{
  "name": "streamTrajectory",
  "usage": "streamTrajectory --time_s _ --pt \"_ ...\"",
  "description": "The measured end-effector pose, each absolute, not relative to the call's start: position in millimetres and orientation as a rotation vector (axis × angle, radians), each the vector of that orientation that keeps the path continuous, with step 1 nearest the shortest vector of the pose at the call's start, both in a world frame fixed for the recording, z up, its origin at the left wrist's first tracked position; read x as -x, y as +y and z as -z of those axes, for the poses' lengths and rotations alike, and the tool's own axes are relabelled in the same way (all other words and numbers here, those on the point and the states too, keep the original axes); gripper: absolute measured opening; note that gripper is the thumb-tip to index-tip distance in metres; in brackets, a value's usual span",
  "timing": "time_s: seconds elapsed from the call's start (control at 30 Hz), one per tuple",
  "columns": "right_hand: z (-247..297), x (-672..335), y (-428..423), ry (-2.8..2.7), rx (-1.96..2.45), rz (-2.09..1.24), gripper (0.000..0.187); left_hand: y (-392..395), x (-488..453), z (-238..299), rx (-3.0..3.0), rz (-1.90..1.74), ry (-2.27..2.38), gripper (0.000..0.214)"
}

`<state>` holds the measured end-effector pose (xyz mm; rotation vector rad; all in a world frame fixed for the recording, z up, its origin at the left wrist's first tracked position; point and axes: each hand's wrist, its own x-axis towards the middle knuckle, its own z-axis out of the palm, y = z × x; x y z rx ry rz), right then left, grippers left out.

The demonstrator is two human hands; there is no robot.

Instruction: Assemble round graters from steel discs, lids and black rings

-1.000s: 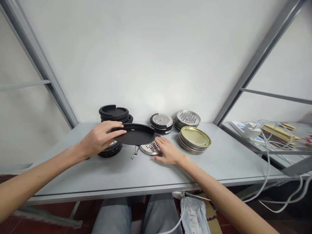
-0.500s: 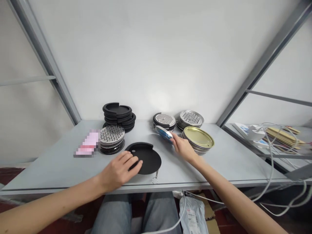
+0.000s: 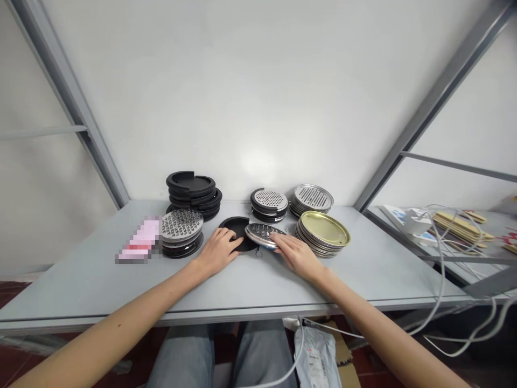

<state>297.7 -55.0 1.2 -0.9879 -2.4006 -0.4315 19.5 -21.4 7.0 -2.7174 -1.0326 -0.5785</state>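
Observation:
My left hand (image 3: pixel 220 250) is closed on the left rim of a black round holder (image 3: pixel 235 222) lying on the table, its fingers reaching over the edge. A round metal grater (image 3: pixel 262 231) is in my right hand (image 3: pixel 298 252), gripped at its right side with the rough face up. It is slightly tilted and overlaps the right part of the black holder; whether they touch I cannot tell. Blue shows on its underside. A small key ring (image 3: pixel 259 254) lies at the holder's front. Just right of my right hand stands a stack of gold-coloured round lids (image 3: pixel 325 229).
Stacked black rings (image 3: pixel 191 186) stand at the back left, behind a pile of round graters (image 3: pixel 182 225). Further stacks, a black-rimmed grater pile (image 3: pixel 270 202) and slotted metal discs (image 3: pixel 312 198), stand at the back. A blurred pink item (image 3: pixel 141 237) lies left. White cables (image 3: pixel 442 258) hang right.
My left hand has pushed the black holder back, away from the table's front edge. My right hand has brought the grater left and turned its rough face up over the holder's right side.

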Motion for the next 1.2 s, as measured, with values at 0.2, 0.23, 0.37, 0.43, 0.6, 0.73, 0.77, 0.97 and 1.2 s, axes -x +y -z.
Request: streamTrajectory --time_s 0.2,0.23,0.37,0.43,0.6,0.73,0.77,0.97,1.2 --pt "4.5 -295.9 -55.4 -2.525 0.923 0.456 0.037 -17.0 -5.5 -6.3 3.010 0.747 -0.823 0.034" --pt "4.9 -295.6 -55.2 -2.531 0.911 0.439 0.037 -18.3 -3.0 -5.5 3.031 0.812 -0.802 0.036" --pt "5.5 -291.2 -53.2 -2.544 0.871 0.397 0.037 -19.8 0.6 1.7 2.945 0.989 -1.085 0.056" --pt "5.6 -286.2 -50.9 -2.555 0.865 0.410 0.036 -17.4 -0.2 6.0 2.947 0.977 -1.242 0.064" --pt "7.5 -268.8 -41.3 -2.601 0.837 0.442 0.034 -12.6 0.3 10.2 2.991 1.027 -1.307 0.061" --pt "7.8 -258.2 -35.4 -2.612 0.869 0.345 0.034 -14.4 2.7 7.0 3.023 1.092 -1.230 0.053" --pt "7.0 -256.7 -34.8 -2.602 0.883 0.298 0.034 -14.8 3.1 6.3 3.021 1.121 -1.214 0.050" --pt "-6.1 -251.9 -29.8 -2.481 0.879 -0.030 0.033 -14.1 3.1 5.8 2.929 1.274 -1.160 0.036" --pt "-10.1 -243.9 -4.9 -2.220 1.039 -0.022 0.027 -11.6 0.3 9.8 2.855 1.155 -1.321 0.050"
